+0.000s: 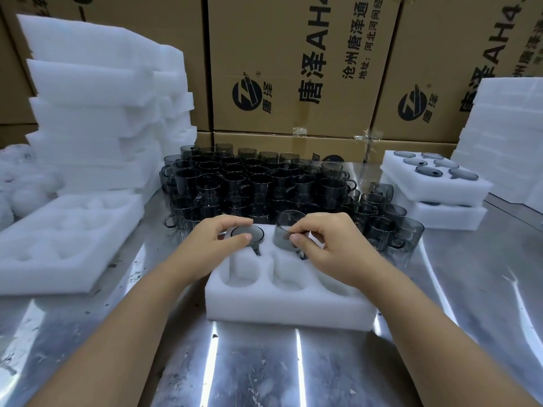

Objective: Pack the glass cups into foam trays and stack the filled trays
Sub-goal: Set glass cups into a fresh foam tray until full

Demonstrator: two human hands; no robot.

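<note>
A white foam tray (282,306) with round pockets lies on the metal table in front of me. My left hand (219,236) grips a smoky glass cup (248,234) set bottom-up in the tray's far left pocket. My right hand (326,239) pinches a second smoky cup (283,230) at its rim and handle, tilted above the far middle pocket. The near pockets hold nothing. Behind the tray stands a dense block of several dark glass cups (252,183).
Two filled trays (435,183) are stacked at the right. An empty foam tray (58,239) lies at the left, with a tall pile of foam (97,113) behind it. Cardboard boxes (293,69) wall off the back. Loose cups (385,221) stand right of my hand.
</note>
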